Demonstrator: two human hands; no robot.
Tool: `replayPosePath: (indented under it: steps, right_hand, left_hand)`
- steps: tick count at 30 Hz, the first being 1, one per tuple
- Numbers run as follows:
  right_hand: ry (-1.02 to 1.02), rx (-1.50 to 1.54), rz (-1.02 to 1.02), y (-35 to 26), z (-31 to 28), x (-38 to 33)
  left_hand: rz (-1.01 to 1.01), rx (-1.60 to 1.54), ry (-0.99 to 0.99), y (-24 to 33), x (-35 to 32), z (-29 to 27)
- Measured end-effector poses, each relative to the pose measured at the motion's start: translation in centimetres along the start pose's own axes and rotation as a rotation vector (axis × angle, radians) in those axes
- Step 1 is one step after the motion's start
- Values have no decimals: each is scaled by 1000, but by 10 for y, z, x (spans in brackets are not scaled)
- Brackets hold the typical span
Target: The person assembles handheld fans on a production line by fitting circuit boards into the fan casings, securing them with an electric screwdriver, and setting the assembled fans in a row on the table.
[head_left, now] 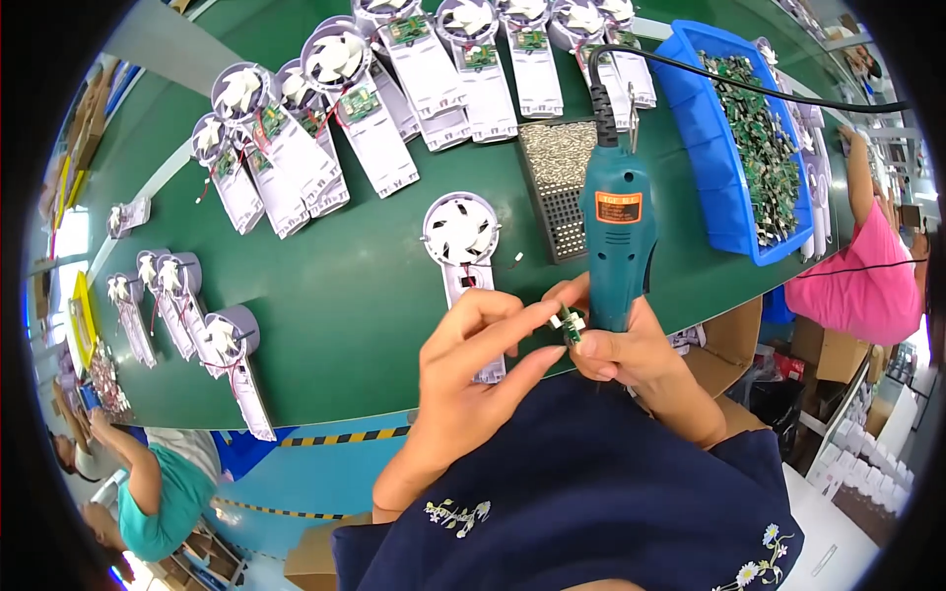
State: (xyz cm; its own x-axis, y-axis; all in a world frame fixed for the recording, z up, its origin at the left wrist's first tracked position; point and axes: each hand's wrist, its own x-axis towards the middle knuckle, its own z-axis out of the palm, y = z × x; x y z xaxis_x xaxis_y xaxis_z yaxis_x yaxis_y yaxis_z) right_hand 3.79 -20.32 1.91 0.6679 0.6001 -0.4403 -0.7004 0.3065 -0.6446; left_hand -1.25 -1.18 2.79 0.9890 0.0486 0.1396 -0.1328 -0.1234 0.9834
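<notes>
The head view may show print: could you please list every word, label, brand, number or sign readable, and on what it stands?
Teal power tool: the orange label bears dark print, which I won't copy.
Small green board: any markings too small to read.
Boards in the blue bin: likewise too small to read.

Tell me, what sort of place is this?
It looks like a factory or workshop for small electric gadgets. Many white fan units lie on a big green table, a blue bin is heaped with little circuit boards, and there's a teal power tool.
</notes>
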Motion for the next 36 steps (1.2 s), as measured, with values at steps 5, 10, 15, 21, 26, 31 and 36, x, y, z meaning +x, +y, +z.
replayPosePath:
  steps: [5, 10, 15, 21, 26, 31, 36]
  right_hand:
    - [55, -65, 20, -4, 5, -7]
    - [-110, -127, 168, 1, 3, 1]
    - [-248, 86, 80, 15, -1, -5]
    - [-271, 77, 100, 21, -2, 0]
    - [152, -288, 4, -15, 2, -19]
    - [346, -368, -167, -26, 1, -1]
    - [330, -475, -145, -16, 6, 11]
  left_hand:
    - [-72, -67, 116, 3, 4, 11]
    - [-360, -367, 53, -4, -3, -6]
    - [-332, -465, -43, -4, -10, -9]
    - [-412, -457, -13, 1, -16, -7]
    - [29, 219, 180, 3, -9, -34]
    - [-16, 485, -42, -13, 13, -52]
    - [-54, 508, -82, -11, 20, -32]
